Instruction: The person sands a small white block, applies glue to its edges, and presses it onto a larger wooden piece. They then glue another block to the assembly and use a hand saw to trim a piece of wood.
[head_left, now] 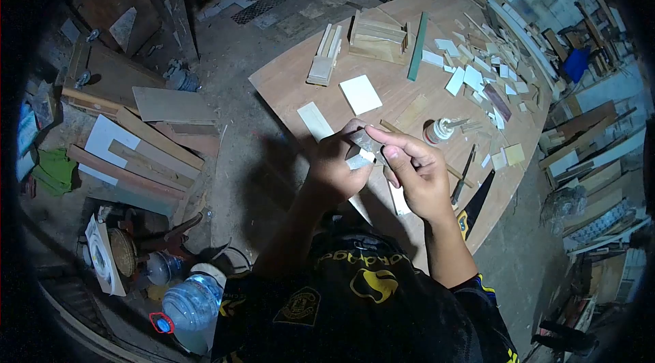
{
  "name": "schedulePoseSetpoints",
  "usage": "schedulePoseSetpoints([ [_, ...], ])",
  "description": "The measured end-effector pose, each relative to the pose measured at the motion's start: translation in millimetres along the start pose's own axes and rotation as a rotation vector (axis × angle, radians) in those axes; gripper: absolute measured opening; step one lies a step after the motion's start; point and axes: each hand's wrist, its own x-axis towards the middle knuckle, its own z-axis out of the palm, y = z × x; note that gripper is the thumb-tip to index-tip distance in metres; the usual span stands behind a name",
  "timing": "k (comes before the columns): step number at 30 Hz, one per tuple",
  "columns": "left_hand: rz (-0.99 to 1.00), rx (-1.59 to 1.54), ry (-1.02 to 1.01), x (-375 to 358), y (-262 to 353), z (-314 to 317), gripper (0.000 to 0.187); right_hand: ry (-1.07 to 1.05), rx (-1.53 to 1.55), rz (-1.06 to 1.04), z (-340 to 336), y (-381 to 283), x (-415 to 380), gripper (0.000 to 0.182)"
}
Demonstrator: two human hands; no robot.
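Above the near part of the wooden table (402, 114), my left hand (333, 166) and my right hand (417, 175) meet in front of my chest. Both are closed on a small grey sheet (363, 139) that looks like folded sandpaper. A small pale block (366, 155) shows at its fold, between the fingers; I cannot tell its full shape. My right thumb and forefinger pinch the sheet's right side. Under the hands lie a pale wooden strip (314, 121) and a thin stick (450, 170). A square white board (360, 95) lies just beyond.
Right of my hands are a glue-stained jar (437, 132), a slim dark tool (464, 175) and a handsaw (479, 204). Wood offcuts (477, 76) cover the far right. A wooden box (379, 40) and a green strip (417, 47) stand behind. A water jug (193, 303) sits lower left.
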Motion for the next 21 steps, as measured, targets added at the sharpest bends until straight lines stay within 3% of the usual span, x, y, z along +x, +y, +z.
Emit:
schedulePoseSetpoints([
  [6,-0.055,0.049,0.034,-8,-5,1,0.04,-0.009,0.169,0.065,5,5,0,0.031],
  [15,0.051,0.073,0.083,-1,-24,-8,0.044,0.025,0.101,0.114,7,10,1,0.03],
  [19,0.07,0.133,0.284,0,-48,-15,0.037,-0.062,0.185,0.107,-3,14,-11,0.029],
  [20,0.051,0.205,0.389,-2,-59,-16,0.035,-0.033,0.135,0.034,-5,9,-18,0.031],
  [21,0.084,0.121,0.366,0,-50,-24,0.032,-0.001,0.086,-0.043,-5,4,-20,0.033],
])
